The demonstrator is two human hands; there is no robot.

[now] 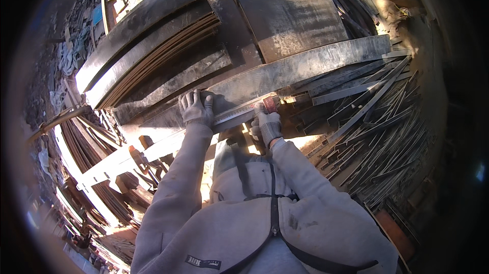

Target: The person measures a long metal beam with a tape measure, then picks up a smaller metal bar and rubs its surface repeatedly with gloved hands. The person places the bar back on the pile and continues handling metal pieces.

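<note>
My left hand [196, 108], in a grey glove, lies with spread fingers on the near edge of a dark metal sheet. My right hand [266, 123], gloved too, is closed around a red tape measure [270, 104]. From its case the pale marked blade [235, 114] runs left along the sheet's edge, ending close to my left hand. Just beyond both hands lies a long grey metal strip [300, 66], curved by the lens. The thumb side of my right hand shows best; its lower fingers are partly in shadow.
Stacked metal plates [168, 45] lie ahead on the left, and a wide sheet [290, 11] lies ahead on the right. Many thin metal offcuts [382, 136] spread at the right. A bright steel beam [112, 164] and rusty pieces [137, 157] are at the left.
</note>
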